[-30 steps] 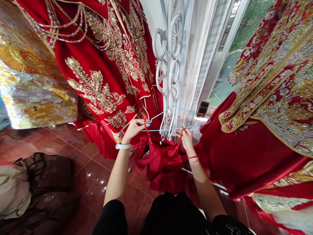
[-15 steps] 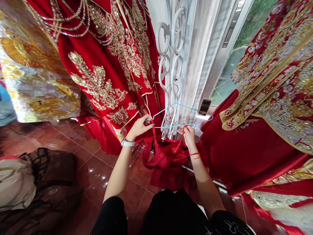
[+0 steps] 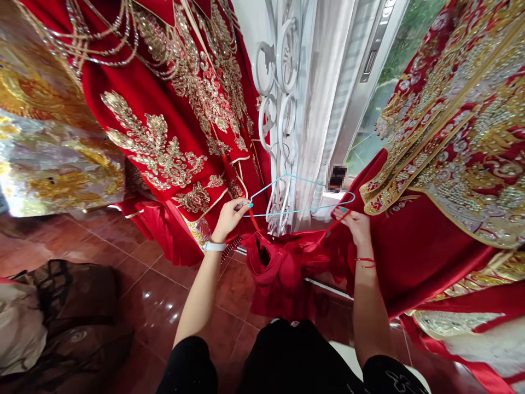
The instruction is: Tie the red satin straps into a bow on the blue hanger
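The red garment (image 3: pixel 283 257) hangs between my two hands, low in front of me, its opening facing up and its folds drooping toward the floor. Its left strap (image 3: pixel 255 220) rises to the near end of the light-blue hanger (image 3: pixel 295 210), while its right strap (image 3: pixel 335 223) is drawn out sideways, just below the hanger's other end. With my left hand (image 3: pixel 229 218) I pinch the left strap together with the hanger's corner, thumb and fingers closed. My right hand (image 3: pixel 359 225) pinches the right strap between thumb and fingers; whether that strap touches the hanger I cannot tell. The hanger's hook points up in front of the white scrollwork (image 3: pixel 288 60), and I cannot tell whether they touch. I wear a pale band (image 3: pixel 215 246) on my left wrist and a red cord (image 3: pixel 365 262) on my right

To my left hangs a red gown (image 3: pixel 164 87) with gold embroidery and beaded strands, with a gold-and-silver cloth (image 3: pixel 61 126) beyond it. To my right is a red jacket (image 3: pixel 455 142) thick with gold and pearly beadwork. A white curtain (image 3: pixel 318 109) falls beside the door frame (image 3: pixel 371 54). Below, on the reddish tiled floor (image 3: pixel 164 279), brown bags (image 3: pixel 77 306) lie at far left
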The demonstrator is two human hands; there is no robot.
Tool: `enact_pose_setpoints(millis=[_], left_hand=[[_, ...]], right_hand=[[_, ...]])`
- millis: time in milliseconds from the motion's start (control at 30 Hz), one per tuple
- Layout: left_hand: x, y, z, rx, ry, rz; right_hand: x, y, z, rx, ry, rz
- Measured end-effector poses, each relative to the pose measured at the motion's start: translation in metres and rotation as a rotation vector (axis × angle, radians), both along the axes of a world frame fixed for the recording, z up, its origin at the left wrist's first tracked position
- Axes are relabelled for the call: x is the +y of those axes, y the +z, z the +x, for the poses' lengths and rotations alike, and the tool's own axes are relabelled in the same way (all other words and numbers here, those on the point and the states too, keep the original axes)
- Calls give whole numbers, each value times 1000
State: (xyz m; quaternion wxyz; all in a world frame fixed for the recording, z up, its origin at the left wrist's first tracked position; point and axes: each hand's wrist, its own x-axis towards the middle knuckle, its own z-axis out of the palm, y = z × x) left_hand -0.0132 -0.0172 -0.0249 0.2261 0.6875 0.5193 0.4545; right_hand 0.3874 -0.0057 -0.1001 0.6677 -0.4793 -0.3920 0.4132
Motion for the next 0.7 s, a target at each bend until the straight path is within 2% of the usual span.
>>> enact_pose_setpoints(millis=[133,267,467,700], left_hand=[[1,1,-2,-18,-25,-11],[5,-2,-1,-24,-34,-13],[3,0,0,-46,-60,-33],[-5,4,1,-31,-34,-44]], right_hand=[[3,22,24,-17,-52,104],[8,47,21,-52,-5,175],[22,72,18,-151,128,167],[38,96,17,-496,369,153]])
